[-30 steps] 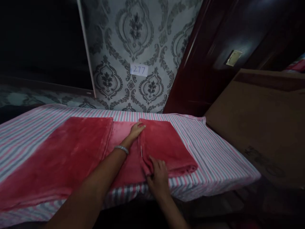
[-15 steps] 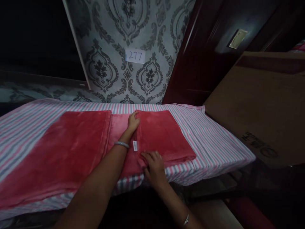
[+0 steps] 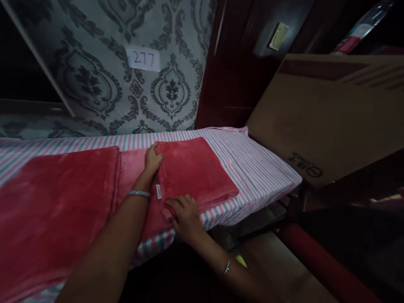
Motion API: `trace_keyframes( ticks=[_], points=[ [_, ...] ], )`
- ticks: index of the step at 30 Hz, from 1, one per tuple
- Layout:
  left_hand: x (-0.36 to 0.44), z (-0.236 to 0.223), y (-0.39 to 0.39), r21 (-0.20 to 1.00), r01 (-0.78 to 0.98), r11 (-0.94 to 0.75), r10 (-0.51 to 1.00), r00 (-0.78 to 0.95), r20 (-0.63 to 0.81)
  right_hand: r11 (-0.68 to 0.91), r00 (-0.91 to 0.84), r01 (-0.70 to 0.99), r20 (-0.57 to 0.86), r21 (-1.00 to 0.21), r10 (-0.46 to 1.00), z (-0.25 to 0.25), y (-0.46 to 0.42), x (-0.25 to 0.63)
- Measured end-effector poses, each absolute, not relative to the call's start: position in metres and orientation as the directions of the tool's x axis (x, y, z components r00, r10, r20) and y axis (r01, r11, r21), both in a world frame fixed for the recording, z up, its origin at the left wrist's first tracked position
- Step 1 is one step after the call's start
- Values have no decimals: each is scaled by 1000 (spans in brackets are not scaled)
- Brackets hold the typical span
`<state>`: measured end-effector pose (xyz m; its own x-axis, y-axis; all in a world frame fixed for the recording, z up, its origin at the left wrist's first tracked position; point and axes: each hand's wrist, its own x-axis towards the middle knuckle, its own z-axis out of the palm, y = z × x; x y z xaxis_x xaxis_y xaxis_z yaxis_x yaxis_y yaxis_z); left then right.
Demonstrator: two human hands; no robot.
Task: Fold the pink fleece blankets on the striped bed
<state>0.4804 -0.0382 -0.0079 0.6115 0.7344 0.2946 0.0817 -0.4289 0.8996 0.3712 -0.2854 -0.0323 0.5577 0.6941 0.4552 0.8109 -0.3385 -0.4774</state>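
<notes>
A plush red blanket (image 3: 189, 168) lies partly folded, with its right part turned over and a paler strip showing in the middle. My left hand (image 3: 153, 158) has its fingers closed on the far end of the fold's left edge. At the near end of that same edge, my right hand (image 3: 185, 214) pinches the fabric, its thumb partly hidden below. Between the two hands a small white label (image 3: 158, 192) sticks out from the edge. On the left, another thick folded part (image 3: 72, 198) of the blanket spreads along the table, partly behind my left forearm.
A striped cloth (image 3: 252, 168) covers the table beneath the blanket. A large cardboard box (image 3: 331, 109) stands at the right end, with a plastic bottle (image 3: 360, 31) behind it. Patterned wallpaper with a paper marked 277 (image 3: 143, 58) and a dark red door (image 3: 240, 63) border the back.
The view has swung to the right, so the table and blanket appear further left and more of the box shows. Both hands stay on the same folded edge.
</notes>
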Motion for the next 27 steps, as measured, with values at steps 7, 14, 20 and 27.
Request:
trace_keyframes(
  ticks=[7,14,20,27],
  points=[
    [481,-11,-43,840,106,-532,718,582,382,-363,572,799,420,-478,705,-34,-286,373],
    [479,-6,-42,829,151,-538,710,611,350,-248,534,818,524,-520,664,-32,-290,378],
    [471,-10,-42,767,219,-603,686,632,359,-270,542,814,505,-514,671,-45,-288,370],
    [471,-18,-34,753,187,-631,656,647,389,-225,490,855,587,-467,645,-63,-287,370]
  ],
)
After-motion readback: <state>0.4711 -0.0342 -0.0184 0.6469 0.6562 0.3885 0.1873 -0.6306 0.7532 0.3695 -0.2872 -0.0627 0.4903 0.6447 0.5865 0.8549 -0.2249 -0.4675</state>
